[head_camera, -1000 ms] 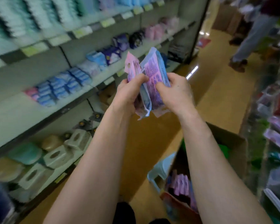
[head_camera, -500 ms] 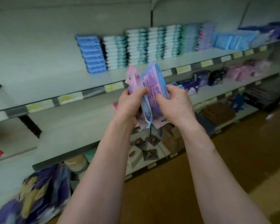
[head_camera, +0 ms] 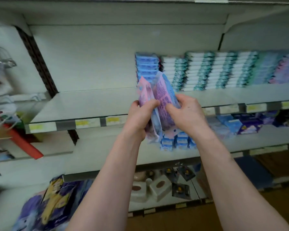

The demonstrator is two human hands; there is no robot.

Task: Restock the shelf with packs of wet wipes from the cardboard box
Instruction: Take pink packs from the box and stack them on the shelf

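at the far left a red bar (head_camera: 23, 144) slants across a side shelf, blurred, and low in the near left corner lies a purple and yellow bag (head_camera: 52, 205). to the right, the middle shelf (head_camera: 90, 104) shows a bare grey board, with yellow price labels (head_camera: 83, 123) along its front edge. in front of that shelf, near the centre, the left hand (head_camera: 138, 119) grips a pink pack (head_camera: 144, 95) of wet wipes, thumb curled across its near face and fingers wrapped behind it. touching it on the right is a blue and pink pack (head_camera: 163, 95), which the right hand (head_camera: 188, 114) holds with its thumb on the printed face and its fingers curled round the far edge. both packs stand upright in the air, tops leaning a little apart; whether more packs sit between them cannot be told. behind them on the shelf stands a blue stack (head_camera: 146, 67), and white and teal stacks (head_camera: 207, 72) run on to the right. below the hands, one shelf down, sit small blue packs (head_camera: 177, 142), with pale tissue box covers (head_camera: 158, 185) lower still. dark purple packs (head_camera: 250, 124) lie at the far right.
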